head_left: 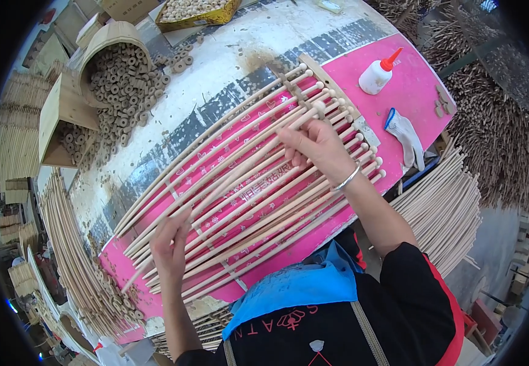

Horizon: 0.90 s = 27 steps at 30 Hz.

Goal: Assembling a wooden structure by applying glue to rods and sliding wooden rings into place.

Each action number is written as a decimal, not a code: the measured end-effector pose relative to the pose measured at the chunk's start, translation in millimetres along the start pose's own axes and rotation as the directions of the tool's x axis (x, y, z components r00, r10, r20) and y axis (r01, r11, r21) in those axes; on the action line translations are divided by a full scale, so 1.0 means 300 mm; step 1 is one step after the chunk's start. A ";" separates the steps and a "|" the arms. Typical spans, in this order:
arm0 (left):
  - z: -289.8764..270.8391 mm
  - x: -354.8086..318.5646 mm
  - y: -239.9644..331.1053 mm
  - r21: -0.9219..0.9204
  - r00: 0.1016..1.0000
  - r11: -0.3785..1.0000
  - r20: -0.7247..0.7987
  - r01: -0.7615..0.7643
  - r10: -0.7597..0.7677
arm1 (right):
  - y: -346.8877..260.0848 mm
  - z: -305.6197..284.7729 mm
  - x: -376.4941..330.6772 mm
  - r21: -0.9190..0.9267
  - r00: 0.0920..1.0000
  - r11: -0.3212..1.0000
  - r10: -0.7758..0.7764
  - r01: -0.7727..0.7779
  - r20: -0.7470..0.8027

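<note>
A long wooden rod [258, 155] with a round wooden ball [319, 107] on its far end slants across the middle, above a row of similar rods. My right hand [318, 146] pinches it just below the ball. Lower down and to the left, my left hand [172, 241] has its fingers closed round the rod's other part; the exact grip is partly hidden. Beneath lie several ball-tipped rods [240, 238], side by side on a pink patterned sheet [344, 67]. Their ball ends line up near a wooden strip [324, 76].
A white glue bottle [375, 77] with a red tip and a white glove [406, 138] lie to the right. A wooden bucket [115, 33] spills ring-shaped wooden pieces [118, 79] at the upper left. A box of balls [194, 8] sits behind. Rod bundles [441, 210] flank the table.
</note>
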State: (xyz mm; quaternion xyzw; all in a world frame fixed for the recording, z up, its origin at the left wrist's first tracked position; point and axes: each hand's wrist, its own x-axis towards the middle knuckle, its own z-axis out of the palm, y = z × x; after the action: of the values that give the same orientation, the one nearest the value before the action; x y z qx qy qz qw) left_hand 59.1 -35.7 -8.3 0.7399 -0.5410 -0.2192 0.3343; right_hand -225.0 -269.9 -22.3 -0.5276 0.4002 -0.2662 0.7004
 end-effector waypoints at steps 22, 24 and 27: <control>0.218 0.697 -0.183 0.039 0.984 0.983 0.006 -0.178 0.178 | -0.008 -0.193 0.043 -0.056 0.992 0.995 -0.086 0.081 -0.094; 0.217 0.704 -0.193 0.037 0.985 0.984 0.012 -0.174 0.174 | -0.010 -0.192 0.052 -0.060 0.993 0.995 -0.079 0.074 -0.086; 0.216 0.708 -0.205 0.038 0.982 0.981 0.012 -0.189 0.188 | -0.012 -0.192 0.067 -0.057 0.993 0.995 -0.084 0.079 -0.086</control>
State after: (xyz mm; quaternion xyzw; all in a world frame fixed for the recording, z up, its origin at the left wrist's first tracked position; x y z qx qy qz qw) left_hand 122.5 -241.7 -89.6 0.6908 -0.6142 -0.1792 0.3368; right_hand -262.3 -317.3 -31.7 -0.5499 0.4160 -0.3067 0.6561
